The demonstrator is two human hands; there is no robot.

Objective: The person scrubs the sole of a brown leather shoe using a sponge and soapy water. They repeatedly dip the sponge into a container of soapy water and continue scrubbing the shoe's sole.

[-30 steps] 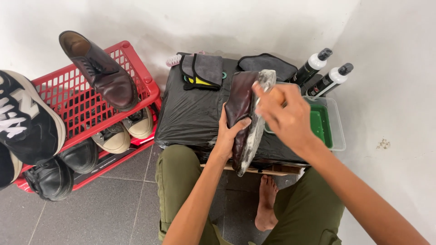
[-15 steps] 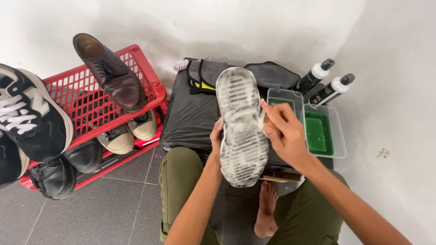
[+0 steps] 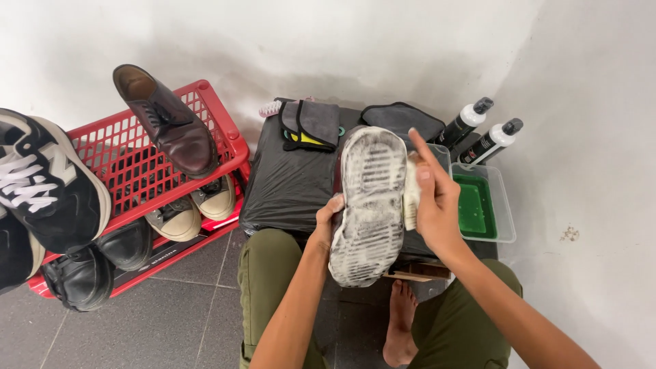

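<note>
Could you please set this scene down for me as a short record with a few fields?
Left hand: left hand grips the shoe from its side, sole turned up.
Right hand: right hand presses a pale brush to the edge of the soapy sole.
Work surface: black plastic-covered stand with grey cloths.
Right of it: clear tray of green liquid, two bottles.
Left of it: red rack with a brown boot and other shoes.

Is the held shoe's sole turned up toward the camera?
Yes, the shoe shows its foamy tread facing up, between the left hand and right hand.
</note>
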